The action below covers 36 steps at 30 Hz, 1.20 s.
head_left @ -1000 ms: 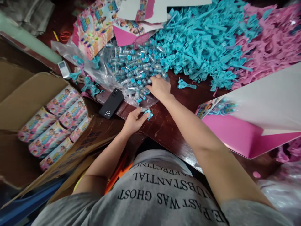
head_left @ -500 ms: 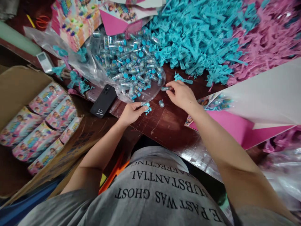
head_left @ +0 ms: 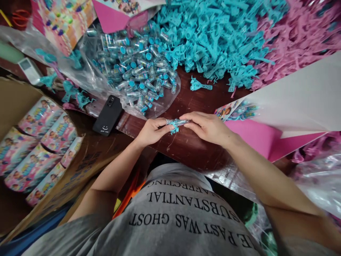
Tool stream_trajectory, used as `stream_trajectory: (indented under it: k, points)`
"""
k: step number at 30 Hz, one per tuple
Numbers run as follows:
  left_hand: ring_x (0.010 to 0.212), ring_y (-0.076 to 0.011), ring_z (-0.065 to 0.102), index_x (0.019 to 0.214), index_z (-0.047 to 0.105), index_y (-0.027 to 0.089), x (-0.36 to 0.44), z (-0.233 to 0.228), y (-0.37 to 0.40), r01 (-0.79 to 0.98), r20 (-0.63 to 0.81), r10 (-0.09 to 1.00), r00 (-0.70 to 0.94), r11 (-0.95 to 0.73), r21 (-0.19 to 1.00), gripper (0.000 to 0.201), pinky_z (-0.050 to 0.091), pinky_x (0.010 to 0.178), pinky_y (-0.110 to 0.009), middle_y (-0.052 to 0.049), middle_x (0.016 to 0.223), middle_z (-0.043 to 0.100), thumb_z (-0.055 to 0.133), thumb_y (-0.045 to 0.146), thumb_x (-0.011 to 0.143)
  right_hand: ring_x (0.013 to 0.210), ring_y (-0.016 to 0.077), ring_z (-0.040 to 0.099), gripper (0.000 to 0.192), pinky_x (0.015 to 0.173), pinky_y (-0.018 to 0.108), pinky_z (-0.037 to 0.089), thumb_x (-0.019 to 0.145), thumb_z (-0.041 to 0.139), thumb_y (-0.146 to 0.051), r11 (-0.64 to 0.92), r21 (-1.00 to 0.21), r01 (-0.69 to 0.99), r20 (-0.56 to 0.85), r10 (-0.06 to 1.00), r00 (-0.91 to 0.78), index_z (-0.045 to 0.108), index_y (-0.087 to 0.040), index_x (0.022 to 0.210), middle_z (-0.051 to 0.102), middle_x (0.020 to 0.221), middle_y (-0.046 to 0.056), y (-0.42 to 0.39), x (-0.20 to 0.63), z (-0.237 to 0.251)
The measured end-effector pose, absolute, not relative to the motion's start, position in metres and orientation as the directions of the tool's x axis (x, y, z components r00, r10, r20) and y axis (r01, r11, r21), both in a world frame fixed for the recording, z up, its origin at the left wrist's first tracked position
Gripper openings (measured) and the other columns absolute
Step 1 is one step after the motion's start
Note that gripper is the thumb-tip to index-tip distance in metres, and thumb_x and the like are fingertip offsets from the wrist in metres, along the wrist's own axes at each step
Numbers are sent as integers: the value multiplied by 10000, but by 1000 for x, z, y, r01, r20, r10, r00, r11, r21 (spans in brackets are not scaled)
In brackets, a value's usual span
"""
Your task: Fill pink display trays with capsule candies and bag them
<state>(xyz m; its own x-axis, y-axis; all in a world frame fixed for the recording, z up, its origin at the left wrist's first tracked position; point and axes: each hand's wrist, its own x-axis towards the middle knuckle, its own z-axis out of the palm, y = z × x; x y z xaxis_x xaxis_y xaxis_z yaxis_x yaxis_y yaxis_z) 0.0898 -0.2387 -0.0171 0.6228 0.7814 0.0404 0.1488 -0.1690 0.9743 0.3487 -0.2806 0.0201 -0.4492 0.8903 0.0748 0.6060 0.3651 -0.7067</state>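
Turquoise plastic, moulded: one small clip-shaped toy piece, pinched between thumb and forefinger of the person's left hand, fingers closed round it, just above the near edge of the dark wooden table.

Clear plastic: one small capped vial, held endwise in the fingertips of the right hand, fingers closed on it, its tip touching the turquoise piece. Both hands meet over the bare strip of table directly before the person's chest, presumably so the two parts line up close under the eye.

Stock, within arm's reach:
- Heap of clear vials with blue caps on a crumpled clear plastic sheet, beyond the left hand.
- Large mound of loose turquoise plastic pieces, far centre; one stray lies apart on bare wood.
- Mound of pink plastic pieces, far right.
- White and pink printed card sheets, right, overlapping the table edge.
- Black phone, flat, at the sheet's corner.
- Brown cardboard carton with rolled printed packs, below the table to the left.

Open room: only a narrow lane of bare wood between vial heap and card sheets; the table edge runs just under the wrists.
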Motion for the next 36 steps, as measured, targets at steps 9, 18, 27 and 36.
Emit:
stream_trajectory:
  k: [9,18,27,36]
  points:
    - [1033,-232,762,1044,847,225,81,-16,-263,410,236,837,493,-463,786,306,624,978,-371,-96,1112,816,635,446,1045,756,177,723,505,721,302,506,1124,437,-578,85,-750,656,-166,936,-311,724,-230,899,768,792,27,-287,331,32]
    - [584,-104,508,893,692,209,58,-22,-263,116,-269,935,230,248,962,451,404,534,-227,18,715,638,859,620,820,1146,374,739,490,860,454,565,1025,665,-420,6,-415,910,-325,933,-155,581,-143,1420,734,1348,219,-278,288,0]
    - [737,-133,592,843,696,178,76,-11,-269,149,-213,854,475,161,976,435,517,727,-262,-3,796,695,921,547,792,1099,233,722,227,934,404,605,1079,582,-318,267,-774,574,35,923,-382,703,-279,1267,715,1262,88,-315,329,23]
    - [762,-154,644,929,755,176,95,8,-274,242,-84,796,600,-81,967,293,536,730,-265,-28,850,751,838,455,891,963,210,749,273,899,399,628,1100,555,-453,219,-848,483,68,948,-312,716,-239,1153,750,1108,82,-337,337,23]
